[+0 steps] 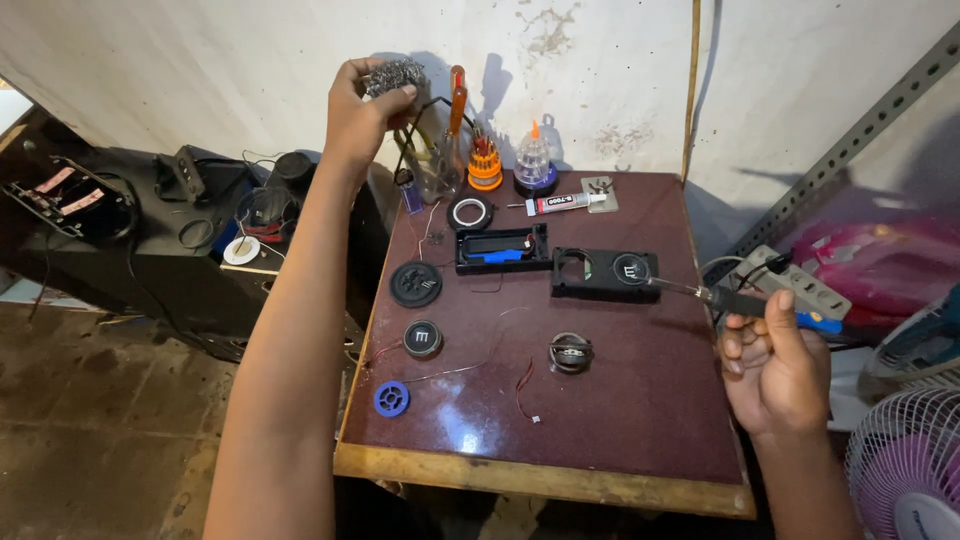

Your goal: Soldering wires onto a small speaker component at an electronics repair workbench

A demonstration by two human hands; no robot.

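Single view only: head cam, worn by the person, pitched down and forward over the bench (600, 440). Faces the white wall (250, 70) behind it. Close range, arm's length: both forearms enter from the bottom edge, left hand (362, 110) raised near the wall, right hand (775, 365) at the bench's right side. Floor (90, 420) shows at left, a fan (915, 470) at bottom right. No second view, so no overlap.

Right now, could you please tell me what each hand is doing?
Left hand: closed around a wad of steel wool, raised by the wall.
Right hand: closed on a soldering iron, tip toward the black speaker housing.
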